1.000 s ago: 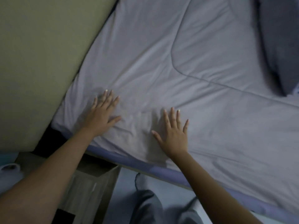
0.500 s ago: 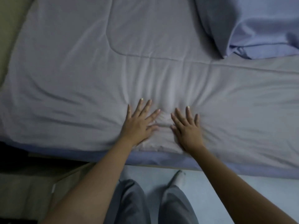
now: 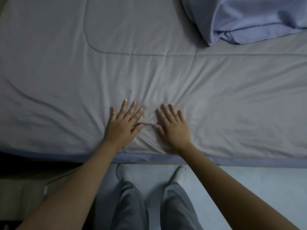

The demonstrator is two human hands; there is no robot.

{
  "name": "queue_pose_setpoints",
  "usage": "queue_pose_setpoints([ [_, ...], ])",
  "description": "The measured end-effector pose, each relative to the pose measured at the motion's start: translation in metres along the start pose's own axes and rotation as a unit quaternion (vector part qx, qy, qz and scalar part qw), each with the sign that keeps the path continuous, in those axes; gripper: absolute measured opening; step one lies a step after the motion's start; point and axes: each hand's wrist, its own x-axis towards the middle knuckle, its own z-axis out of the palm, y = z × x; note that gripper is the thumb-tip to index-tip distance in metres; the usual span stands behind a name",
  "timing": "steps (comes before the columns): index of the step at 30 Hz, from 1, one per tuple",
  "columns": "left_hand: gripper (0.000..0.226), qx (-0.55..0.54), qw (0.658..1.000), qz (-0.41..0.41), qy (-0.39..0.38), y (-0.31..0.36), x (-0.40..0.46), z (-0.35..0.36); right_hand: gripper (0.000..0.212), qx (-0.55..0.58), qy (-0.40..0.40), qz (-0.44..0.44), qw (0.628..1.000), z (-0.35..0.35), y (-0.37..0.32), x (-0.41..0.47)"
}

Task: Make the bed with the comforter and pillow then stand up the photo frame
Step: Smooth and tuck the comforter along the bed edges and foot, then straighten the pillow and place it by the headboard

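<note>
Head view looks down on a bed spread with a pale grey comforter [image 3: 166, 72], which fills the upper two thirds of the frame. Both hands lie flat on it near its lower edge, at the centre of the frame. The left hand [image 3: 123, 126] rests palm down with fingers straight and spread, thumb reaching toward the other hand. The right hand [image 3: 173, 127] lies just beside it, palm down too, fingers straight and close together. Neither hand grips anything; a small ridge of bunched fabric sits between the two thumbs, and creases fan out from the hands across the cover. A stitched seam runs across the comforter above them. At the upper right of the frame a light blue pillow [image 3: 249, 19] lies on the comforter, its corner pointing down. Along the lower edge of the comforter a blue sheet [image 3: 149, 158] shows as a narrow band. Below it, grey trousers [image 3: 129, 205] and pale floor [image 3: 249, 180] appear.
</note>
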Motion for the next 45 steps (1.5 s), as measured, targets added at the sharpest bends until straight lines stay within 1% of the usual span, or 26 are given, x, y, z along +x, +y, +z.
queue_pose_setpoints([
  [2,0.066,-0.021,0.998,-0.04,-0.034,0.013,0.007,-0.006,0.066,-0.009,-0.008,0.061,0.998,-0.012,0.022,-0.002],
  [4,0.079,-0.033,0.995,-0.067,-0.072,0.025,0.007,-0.002,0.079,-0.029,-0.055,0.111,0.992,-0.013,0.043,-0.012],
  [6,0.091,-0.02,0.992,-0.073,-0.1,0.033,-0.005,0.006,0.088,-0.051,-0.101,0.114,0.987,-0.011,0.048,-0.028],
  [7,0.095,-0.014,0.992,-0.072,-0.101,0.033,-0.009,0.007,0.091,-0.056,-0.115,0.111,0.986,-0.012,0.048,-0.033],
  [10,0.104,-0.013,0.992,-0.075,-0.103,0.035,-0.006,-0.002,0.095,-0.032,-0.131,0.102,0.986,-0.025,0.051,-0.035],
  [12,0.102,-0.023,0.993,-0.079,-0.089,0.043,0.005,-0.01,0.09,-0.018,-0.105,0.108,0.988,-0.037,0.066,-0.035],
  [14,0.093,-0.056,0.995,-0.061,-0.046,0.064,0.027,-0.017,0.083,-0.023,-0.06,0.135,0.989,-0.048,0.092,-0.032],
  [16,0.084,-0.086,0.996,-0.037,-0.01,0.094,0.06,-0.023,0.081,-0.036,-0.051,0.168,0.984,-0.055,0.125,-0.026],
  [18,0.082,-0.095,0.995,-0.023,-0.021,0.128,0.089,-0.022,0.084,-0.043,-0.063,0.192,0.978,-0.057,0.158,-0.028],
  [21,0.083,-0.055,0.996,-0.026,-0.067,0.161,0.095,-0.005,0.089,-0.054,-0.088,0.191,0.976,-0.05,0.185,-0.05],
  [24,0.09,-0.042,0.996,-0.058,-0.061,0.17,0.09,0.0,0.093,-0.042,-0.09,0.17,0.98,-0.053,0.19,-0.056],
  [26,0.094,-0.04,0.996,-0.045,-0.063,0.178,0.095,-0.008,0.095,-0.034,-0.084,0.161,0.983,-0.067,0.199,-0.058],
  [28,0.094,-0.042,0.997,-0.019,-0.063,0.187,0.095,-0.008,0.097,-0.035,-0.071,0.188,0.979,-0.075,0.22,-0.071],
  [30,0.092,-0.05,0.996,-0.004,-0.074,0.193,0.086,-0.002,0.097,-0.05,-0.09,0.218,0.971,-0.076,0.237,-0.092],
  [32,0.093,-0.049,0.995,-0.001,-0.083,0.195,0.079,0.003,0.099,-0.061,-0.119,0.216,0.967,-0.075,0.243,-0.104],
  [35,0.103,-0.039,0.995,-0.01,-0.093,0.192,0.087,-0.005,0.106,-0.038,-0.114,0.221,0.968,-0.085,0.244,-0.095],
  [38,0.106,-0.07,0.995,-0.045,-0.046,0.185,0.112,-0.023,0.109,-0.037,-0.071,0.231,0.97,-0.102,0.252,-0.065],
  [41,0.103,-0.173,0.98,-0.095,0.011,0.176,0.156,-0.044,0.106,-0.039,-0.038,0.243,0.968,-0.125,0.262,-0.02],
  [43,0.099,-0.27,0.95,-0.143,0.059,0.17,0.192,-0.059,0.105,-0.02,-0.004,0.242,0.97,-0.146,0.268,0.018],
  [45,0.093,-0.36,0.905,-0.203,0.104,0.164,0.232,-0.082,0.105,-0.002,0.038,0.241,0.97,-0.166,0.278,0.057],
])
